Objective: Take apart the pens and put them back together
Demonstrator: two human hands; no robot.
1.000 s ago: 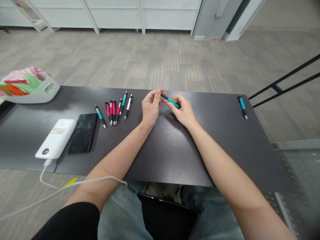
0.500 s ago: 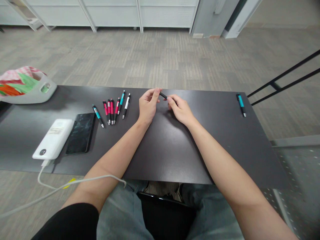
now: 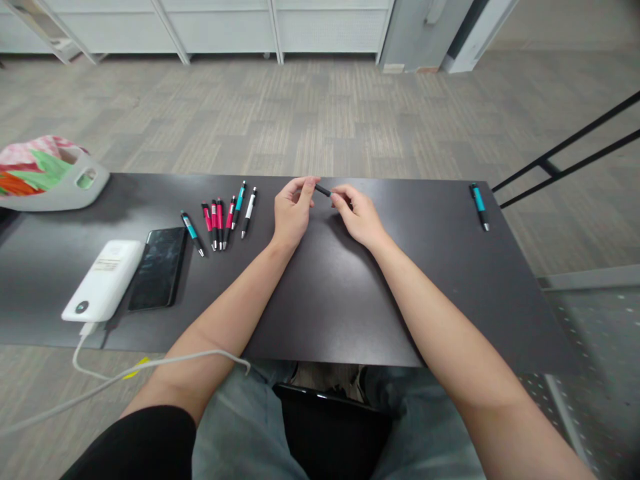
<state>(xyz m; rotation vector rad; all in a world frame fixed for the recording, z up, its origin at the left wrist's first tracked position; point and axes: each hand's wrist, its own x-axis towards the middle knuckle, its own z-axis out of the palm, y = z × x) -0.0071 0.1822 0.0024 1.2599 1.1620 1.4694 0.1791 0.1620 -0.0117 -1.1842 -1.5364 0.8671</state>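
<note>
Above the far edge of the dark table [image 3: 320, 300], a pen [image 3: 323, 190] spans the gap between my two hands. Only its black section shows clearly; the rest is covered by fingers. My left hand [image 3: 294, 207] pinches one end between thumb and fingers. At the other end, the fingertips of my right hand [image 3: 357, 212] are closed on it. Left of my hands lie several pens: a white and black pen [image 3: 249, 212], a teal pen [image 3: 239, 205], red pens [image 3: 220, 220] side by side, and another teal pen [image 3: 193, 233] a little apart.
A single teal pen [image 3: 479, 205] lies near the table's right end. At the left are a black phone [image 3: 157, 270], a white power bank [image 3: 104, 280] with a white cable [image 3: 165, 361] crossing my left forearm, and a white basket [image 3: 93, 190] holding colourful cloth or bags.
The view has shifted slightly. Both hands stay at the same spot with the pen between them; a little more of its dark section shows beside the right fingertips.
</note>
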